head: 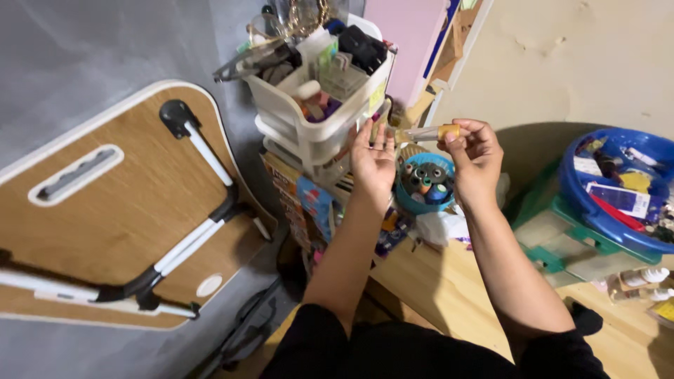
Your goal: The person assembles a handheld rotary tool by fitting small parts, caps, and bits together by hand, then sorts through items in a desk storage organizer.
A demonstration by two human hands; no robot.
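Observation:
My right hand pinches a small clear dropper by its yellow bulb, tip pointing left. My left hand is open, palm up, just below the dropper tip, in front of a white stacked organiser. Under both hands sits a round blue tub holding several small coloured bottles.
A folded wooden lap table with white legs leans at the left against a grey cover. A blue basin of papers rests on a green crate at the right. Small clear bottles lie on the wooden floor.

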